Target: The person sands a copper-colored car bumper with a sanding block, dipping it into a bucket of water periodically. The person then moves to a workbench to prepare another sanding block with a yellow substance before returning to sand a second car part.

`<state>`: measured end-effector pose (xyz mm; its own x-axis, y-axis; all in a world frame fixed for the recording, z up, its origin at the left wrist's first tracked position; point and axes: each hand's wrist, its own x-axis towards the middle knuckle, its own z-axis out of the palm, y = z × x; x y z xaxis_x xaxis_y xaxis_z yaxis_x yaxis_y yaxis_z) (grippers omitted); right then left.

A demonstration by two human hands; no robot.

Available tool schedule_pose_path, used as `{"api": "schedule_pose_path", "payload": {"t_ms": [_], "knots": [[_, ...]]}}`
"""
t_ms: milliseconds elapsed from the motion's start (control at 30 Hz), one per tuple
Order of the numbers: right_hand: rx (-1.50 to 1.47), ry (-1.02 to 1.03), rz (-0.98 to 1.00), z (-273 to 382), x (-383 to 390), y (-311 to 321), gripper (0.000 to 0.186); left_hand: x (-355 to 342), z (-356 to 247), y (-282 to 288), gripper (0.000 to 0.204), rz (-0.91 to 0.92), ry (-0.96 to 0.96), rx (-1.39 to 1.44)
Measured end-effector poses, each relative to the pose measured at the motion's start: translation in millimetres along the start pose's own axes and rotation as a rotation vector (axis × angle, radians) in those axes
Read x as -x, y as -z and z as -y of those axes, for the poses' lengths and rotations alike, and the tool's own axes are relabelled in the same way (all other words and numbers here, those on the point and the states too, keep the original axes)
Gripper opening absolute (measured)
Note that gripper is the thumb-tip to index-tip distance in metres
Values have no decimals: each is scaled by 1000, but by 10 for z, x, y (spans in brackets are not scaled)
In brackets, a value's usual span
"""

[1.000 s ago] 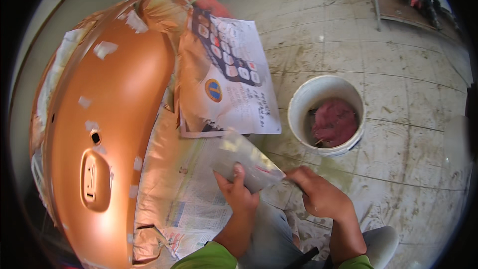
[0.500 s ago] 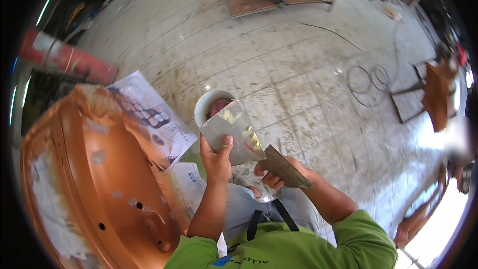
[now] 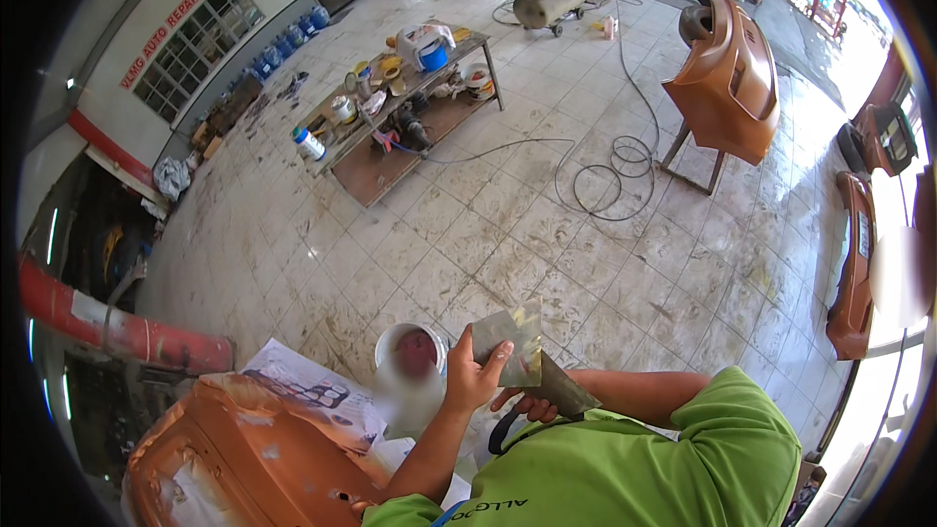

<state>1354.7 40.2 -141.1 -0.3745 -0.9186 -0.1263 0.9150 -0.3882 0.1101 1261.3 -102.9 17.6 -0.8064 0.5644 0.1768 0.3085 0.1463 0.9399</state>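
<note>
My left hand (image 3: 470, 383) is closed on a flat grey mixing plate (image 3: 508, 337), thumb on top; yellowish smears run along the plate's right side. In my right hand (image 3: 533, 409) is a dark, flat, blade-like putty spreader (image 3: 568, 392), its upper end meeting or just behind the plate's lower right edge. I cannot tell whether putty is on the spreader. Below left lies an orange car body panel (image 3: 234, 444) with pale sanded patches and paper masking.
A white bucket (image 3: 383, 340) with reddish contents stands by my left hand. Ahead are a cluttered workbench (image 3: 366, 197), a coiled hose (image 3: 639, 207), an air compressor (image 3: 549, 8) and an orange bumper (image 3: 732, 88) on a stand. A red post (image 3: 146, 332) lies left.
My view has swung upward, bringing the workbench, compressor and bumper into fuller sight. Both hands keep their holds; plate and spreader now appear lower and closer together.
</note>
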Motion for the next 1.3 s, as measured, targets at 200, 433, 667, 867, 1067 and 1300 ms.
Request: {"api": "schedule_pose_path", "payload": {"t_ms": [200, 433, 667, 867, 1067, 1300], "knots": [[-202, 415, -288, 610, -9, 589, 92, -261, 465, -418, 34, 331, 252, 291], [-50, 885, -1197, 1889, 504, 621, 76, -1233, 972, -191, 44, -514, 324, 520], [189, 1267, -777, 2487, 792, -1063, 31, -2538, 1106, 207, 37, -620, 265, 773], [227, 1550, -1046, 3009, 606, -1513, 48, -2944, 1264, -54, 36, -174, 308, 981], [292, 1800, -1333, 3544, 527, -1528, 52, -3510, 1387, -284, 29, -105, -63, 343], [361, 1728, -1332, 4579, 646, -1614, 57, -4488, 1538, -35, 21, -22, -101, 150]]}}
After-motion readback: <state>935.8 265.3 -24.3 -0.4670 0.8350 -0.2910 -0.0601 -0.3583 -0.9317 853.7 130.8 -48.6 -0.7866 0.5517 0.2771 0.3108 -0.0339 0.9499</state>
